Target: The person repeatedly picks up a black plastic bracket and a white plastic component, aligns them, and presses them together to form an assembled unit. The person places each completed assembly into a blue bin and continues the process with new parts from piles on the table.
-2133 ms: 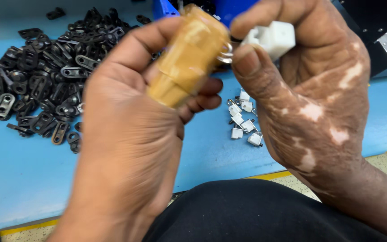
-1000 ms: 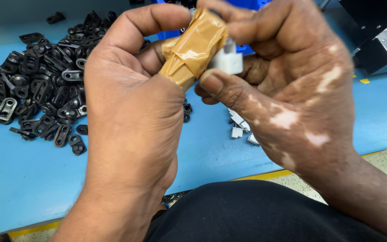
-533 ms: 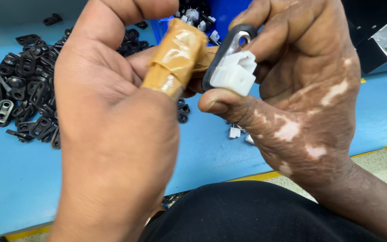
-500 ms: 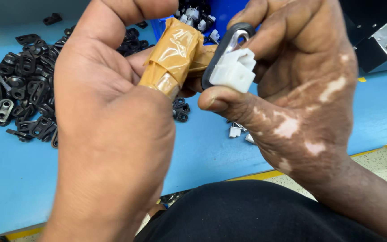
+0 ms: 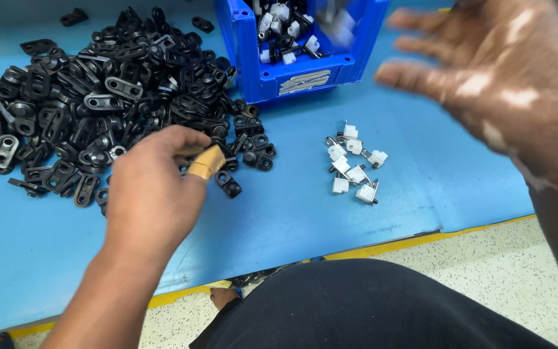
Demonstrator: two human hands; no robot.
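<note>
Bin: blue plastic bin (image 5: 305, 81), open-topped, far centre of the surface, front wall facing near.
Bin contents: mixed black and white small parts (image 5: 283, 33), loosely heaped; right part blurred.
Loose white parts: cluster of small white plastic pieces (image 5: 356, 173) with thin metal pins, lying near and right of the bin, well apart from it.
Work surface: blue mat (image 5: 292, 220), flat, spanning left to right.
Edge: yellow strip (image 5: 382, 245) along the near border of the mat.
Floor: pale speckled floor (image 5: 485, 278), near right.

Pale embossed label (image 5: 303, 81) on blue bin front.
</note>
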